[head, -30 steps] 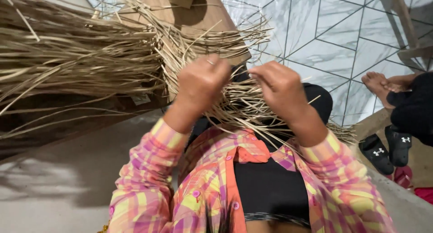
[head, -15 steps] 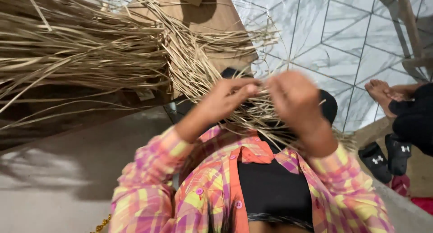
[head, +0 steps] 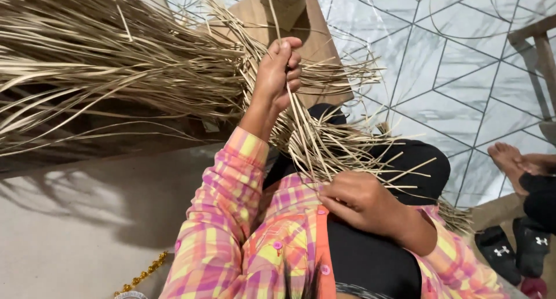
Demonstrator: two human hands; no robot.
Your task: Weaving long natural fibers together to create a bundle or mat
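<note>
A single long dried grass strip is stretched taut between the two hands, so that it is drawn clear of the tangle. The left hand is raised above the lap, its fingers clenched around the upper end of the strip; the arm is covered by a pink, yellow and orange plaid sleeve. The right hand is held low, close against the chest, and its fingers are pinched on the lower ends of the strips where they gather, apparently to keep the rest anchored while the one strand is pulled away. A loose fan of strips is spread across the lap over dark trousers, within easy reach of both hands. To the left, a large bundle of dried grass is laid out lengthwise, its ends pointing toward the lap. A small woven basket is set on a brown board beyond the raised hand. The floor is tiled in pale, marbled geometric panels. Another person's bare foot is seen at the right edge, well apart, with dark shoes just beside it. A string of gold beads lies at the bottom left.
</note>
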